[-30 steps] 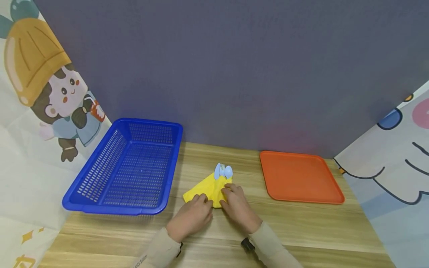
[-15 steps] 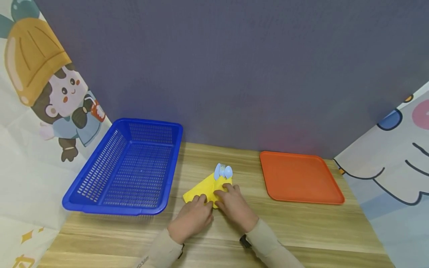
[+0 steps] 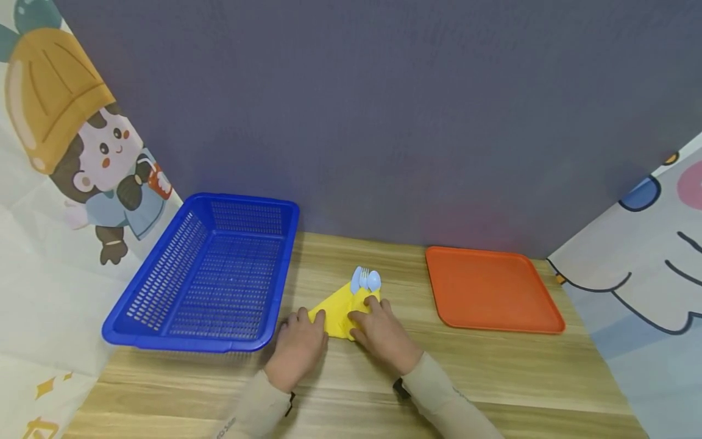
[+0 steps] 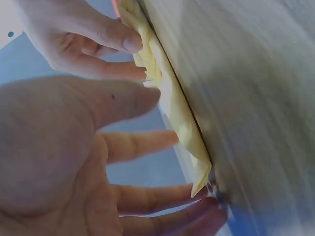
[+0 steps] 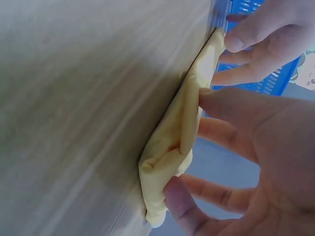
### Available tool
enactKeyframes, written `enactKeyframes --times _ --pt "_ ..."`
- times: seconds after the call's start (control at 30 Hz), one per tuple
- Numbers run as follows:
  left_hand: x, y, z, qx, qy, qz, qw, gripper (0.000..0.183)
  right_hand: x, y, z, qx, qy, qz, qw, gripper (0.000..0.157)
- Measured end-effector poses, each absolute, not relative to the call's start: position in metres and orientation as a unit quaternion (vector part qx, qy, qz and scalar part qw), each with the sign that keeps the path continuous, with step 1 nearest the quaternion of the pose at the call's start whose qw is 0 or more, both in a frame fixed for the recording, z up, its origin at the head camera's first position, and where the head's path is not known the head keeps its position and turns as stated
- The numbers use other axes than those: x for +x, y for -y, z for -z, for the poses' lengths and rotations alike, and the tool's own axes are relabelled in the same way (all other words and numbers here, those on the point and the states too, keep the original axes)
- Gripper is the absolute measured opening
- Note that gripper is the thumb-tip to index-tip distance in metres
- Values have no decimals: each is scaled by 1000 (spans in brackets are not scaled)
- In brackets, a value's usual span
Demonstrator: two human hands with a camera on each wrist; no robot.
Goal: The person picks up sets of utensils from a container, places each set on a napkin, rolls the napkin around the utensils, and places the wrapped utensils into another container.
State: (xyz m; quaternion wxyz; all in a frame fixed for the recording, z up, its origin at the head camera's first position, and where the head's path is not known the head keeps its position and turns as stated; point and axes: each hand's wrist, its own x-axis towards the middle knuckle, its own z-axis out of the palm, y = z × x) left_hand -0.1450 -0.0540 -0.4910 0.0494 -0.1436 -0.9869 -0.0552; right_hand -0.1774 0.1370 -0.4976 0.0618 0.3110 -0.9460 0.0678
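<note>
A yellow napkin [image 3: 336, 310], folded over at its right part, lies on the wooden table. From its upper edge stick out the light-blue tops of a knife [image 3: 356, 279], a fork [image 3: 364, 278] and a spoon [image 3: 375, 281]; their handles are hidden in the cloth. My left hand [image 3: 298, 346] is at the napkin's left corner, its fingers extended, fingertips touching the edge in the left wrist view. With spread fingers my right hand [image 3: 386, 335] rests on the folded right part, thumb by the lower edge. Nothing is gripped by either hand.
A blue perforated basket [image 3: 282, 286] stands on the left, close to my left hand. To the right lies an orange tray [image 3: 493, 292]. A grey panel [image 3: 384, 122] rises behind the table, and printed cloths hang at both sides.
My left hand has shifted left, from the napkin's lower middle to its left corner. The right hand has slid slightly left on the folded part. The cutlery stays in place.
</note>
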Motion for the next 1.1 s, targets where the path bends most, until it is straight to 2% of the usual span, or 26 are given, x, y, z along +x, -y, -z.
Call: enactKeyframes --times 0.2,0.3,0.4,0.57,0.77,1.1 --pt "-152 56 495 -138 977 100 127 25 -180 -138 497 322 944 -49 60 28" --pt "-155 58 497 -141 975 96 144 12 -180 -139 497 326 942 -52 64 28" --pt "-157 59 497 -141 975 92 143 7 -181 -139 497 329 940 -58 72 27" --pt "-159 61 495 -144 974 108 136 10 -182 -140 497 327 941 -58 70 28" --pt "-161 58 487 -139 959 204 137 12 -182 -140 496 320 943 -66 70 29" --pt "-161 47 473 -131 926 352 46 14 -183 -140 498 336 935 -87 72 25"
